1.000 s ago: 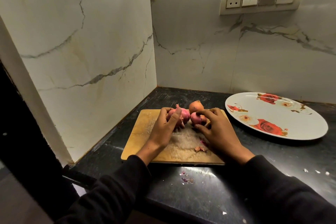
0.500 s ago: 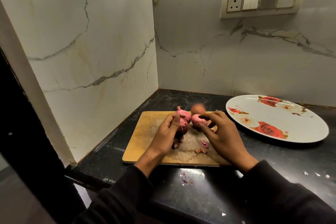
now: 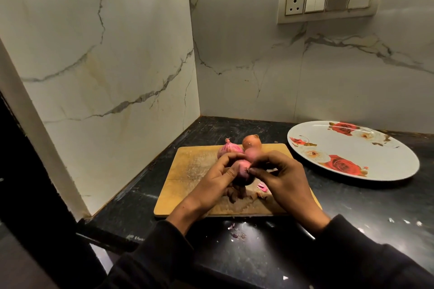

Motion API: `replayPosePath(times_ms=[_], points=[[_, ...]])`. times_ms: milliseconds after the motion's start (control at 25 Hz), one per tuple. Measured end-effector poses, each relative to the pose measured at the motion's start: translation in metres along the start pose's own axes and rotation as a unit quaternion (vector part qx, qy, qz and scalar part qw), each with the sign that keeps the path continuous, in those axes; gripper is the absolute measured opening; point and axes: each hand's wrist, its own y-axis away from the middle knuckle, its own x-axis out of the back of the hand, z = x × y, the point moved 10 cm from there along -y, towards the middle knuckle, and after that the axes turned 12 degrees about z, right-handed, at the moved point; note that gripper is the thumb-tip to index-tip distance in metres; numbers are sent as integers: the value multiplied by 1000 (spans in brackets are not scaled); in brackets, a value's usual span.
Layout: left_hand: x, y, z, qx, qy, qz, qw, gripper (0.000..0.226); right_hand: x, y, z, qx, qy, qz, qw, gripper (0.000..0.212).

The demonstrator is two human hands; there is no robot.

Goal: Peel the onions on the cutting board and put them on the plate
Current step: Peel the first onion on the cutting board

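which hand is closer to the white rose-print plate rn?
Right. The right hand is over the wooden cutting board, picking at the reddish onion, on the side toward the white rose-print plate. The left hand grips that onion from the far side.

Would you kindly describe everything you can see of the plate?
The plate is large, oval and white, glossy, printed with red roses and pale flowers with brown leaves. It lies flat on the dark counter, right of the cutting board and apart from it, near the back wall. Nothing lies on it, and neither hand touches it.
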Motion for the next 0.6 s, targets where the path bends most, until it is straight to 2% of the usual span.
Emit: replayPosePath(times_ms=[120, 280, 400, 600], points=[[-3, 1, 4, -27, -23, -17, 999, 30, -3, -1, -6, 51, 38, 6, 998, 25], [-5, 3, 5, -12, -18, -23, 1000, 36, -10, 0, -14, 99, 80, 6, 992, 26], [-7, 3, 0, 12, -8, -37, 999, 44, -16, -2, -4, 56, 66, -16, 996, 26], [-8, -1, -8, 2, -51, -48, 998, 43, -17, -2, 9, -11, 18, -23, 1000, 34]])
